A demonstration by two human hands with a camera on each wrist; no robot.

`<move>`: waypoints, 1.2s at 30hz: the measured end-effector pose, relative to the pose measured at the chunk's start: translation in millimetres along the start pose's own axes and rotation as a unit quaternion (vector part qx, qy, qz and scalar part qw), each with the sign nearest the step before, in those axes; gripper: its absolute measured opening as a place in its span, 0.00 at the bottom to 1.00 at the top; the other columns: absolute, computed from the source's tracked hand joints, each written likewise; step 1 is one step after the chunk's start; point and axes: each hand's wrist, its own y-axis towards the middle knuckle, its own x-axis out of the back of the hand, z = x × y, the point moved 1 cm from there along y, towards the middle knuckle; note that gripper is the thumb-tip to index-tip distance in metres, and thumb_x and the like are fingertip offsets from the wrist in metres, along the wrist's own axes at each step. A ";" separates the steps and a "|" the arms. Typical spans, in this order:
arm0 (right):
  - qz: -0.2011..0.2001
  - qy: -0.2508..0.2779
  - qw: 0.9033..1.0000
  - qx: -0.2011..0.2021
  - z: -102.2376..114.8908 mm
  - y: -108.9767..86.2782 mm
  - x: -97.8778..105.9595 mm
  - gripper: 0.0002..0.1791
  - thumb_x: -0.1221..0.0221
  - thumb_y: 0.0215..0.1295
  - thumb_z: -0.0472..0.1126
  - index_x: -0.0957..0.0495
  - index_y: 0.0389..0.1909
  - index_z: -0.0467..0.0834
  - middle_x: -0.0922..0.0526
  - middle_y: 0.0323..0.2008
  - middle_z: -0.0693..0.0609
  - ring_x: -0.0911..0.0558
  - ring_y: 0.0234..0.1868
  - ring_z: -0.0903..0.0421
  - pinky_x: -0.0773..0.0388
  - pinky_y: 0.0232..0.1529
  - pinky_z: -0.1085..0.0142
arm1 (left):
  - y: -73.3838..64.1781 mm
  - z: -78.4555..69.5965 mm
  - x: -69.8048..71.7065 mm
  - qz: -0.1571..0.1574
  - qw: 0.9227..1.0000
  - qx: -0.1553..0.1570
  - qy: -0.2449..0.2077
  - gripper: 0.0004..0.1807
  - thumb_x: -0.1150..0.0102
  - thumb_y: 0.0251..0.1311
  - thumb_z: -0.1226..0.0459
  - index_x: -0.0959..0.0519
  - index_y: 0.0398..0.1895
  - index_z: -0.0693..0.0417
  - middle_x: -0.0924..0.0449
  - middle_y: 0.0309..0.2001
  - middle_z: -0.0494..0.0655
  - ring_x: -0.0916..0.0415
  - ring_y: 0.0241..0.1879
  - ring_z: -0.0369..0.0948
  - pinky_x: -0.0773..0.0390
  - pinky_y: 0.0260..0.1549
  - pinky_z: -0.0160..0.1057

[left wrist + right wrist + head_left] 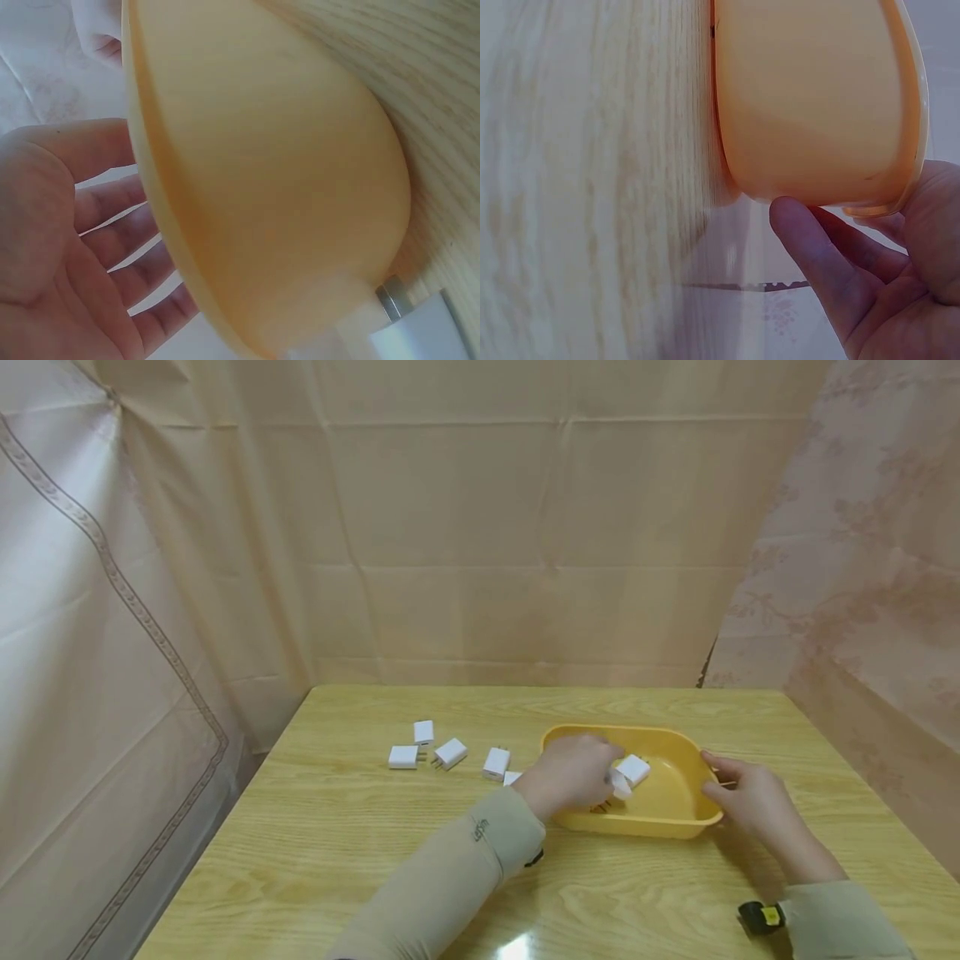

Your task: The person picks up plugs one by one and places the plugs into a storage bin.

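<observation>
A yellow plastic tub [675, 793] stands on the wooden table. My left hand [573, 770] reaches over its near left side. In the left wrist view the left hand's fingers [120, 236] look relaxed and spread, their tips hidden behind the rim. Just beyond those fingers, a blurred white charger plug [619, 783] tilts inside the tub, beside another white charger [634, 769]. Metal prongs show below the hand. My right hand [757, 797] holds the tub's right end, thumb at the rim and fingers [810, 247] against the outside.
Left of the tub lie several white chargers, among them one [496, 763] near it and one [403, 757] farther left. Another charger [424, 334] sits close to the tub wall. Cloth curtains [465, 527] hang behind and beside the table [337, 860].
</observation>
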 end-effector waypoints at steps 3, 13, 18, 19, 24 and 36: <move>0.001 0.000 1.000 -0.005 -0.2 0.2 -0.1 0.33 0.43 0.69 0.35 0.37 0.72 0.29 0.23 0.54 0.23 0.16 0.39 0.46 0.16 0.26 0.62 | -0.9 -0.4 -0.9 0.009 1.000 0.004 -0.001 0.24 0.36 0.67 0.55 0.22 0.67 0.41 0.21 0.61 0.34 0.23 0.58 0.35 0.21 0.46 0.33; 0.002 0.000 1.000 -0.010 1.3 -0.1 0.4 0.33 0.43 0.68 0.35 0.37 0.72 0.29 0.23 0.53 0.23 0.16 0.41 0.45 0.16 0.26 0.62 | 0.9 0.1 -1.9 0.016 1.000 0.011 -0.002 0.24 0.35 0.64 0.58 0.20 0.65 0.40 0.20 0.60 0.33 0.24 0.58 0.33 0.21 0.42 0.33; 0.004 0.002 1.000 -0.013 1.4 0.0 0.4 0.33 0.43 0.68 0.35 0.37 0.72 0.29 0.22 0.53 0.24 0.16 0.41 0.45 0.15 0.27 0.62 | -2.4 3.5 -0.3 0.016 1.000 0.013 -0.018 0.25 0.36 0.65 0.57 0.21 0.66 0.41 0.21 0.61 0.33 0.23 0.57 0.33 0.23 0.40 0.31; 0.004 0.001 1.000 -0.014 1.4 0.1 0.5 0.33 0.43 0.68 0.35 0.37 0.72 0.30 0.22 0.53 0.24 0.16 0.41 0.45 0.15 0.27 0.62 | -3.4 4.6 0.4 0.016 1.000 0.015 -0.018 0.25 0.36 0.65 0.56 0.21 0.66 0.41 0.21 0.61 0.33 0.23 0.58 0.33 0.22 0.41 0.31; 0.008 0.001 1.000 -0.019 1.4 0.1 0.5 0.33 0.43 0.69 0.35 0.38 0.73 0.30 0.22 0.52 0.24 0.17 0.41 0.45 0.15 0.28 0.61 | -7.7 9.5 6.6 0.008 1.000 0.019 -0.010 0.25 0.36 0.66 0.52 0.22 0.66 0.41 0.21 0.61 0.33 0.24 0.59 0.34 0.22 0.51 0.35; 0.006 -0.005 1.000 -0.013 0.7 0.3 0.2 0.33 0.43 0.69 0.35 0.37 0.72 0.30 0.23 0.52 0.23 0.16 0.43 0.43 0.15 0.27 0.62 | -23.4 24.7 21.5 -0.006 0.999 0.042 -0.018 0.26 0.37 0.67 0.53 0.23 0.68 0.41 0.24 0.65 0.36 0.24 0.59 0.37 0.21 0.44 0.34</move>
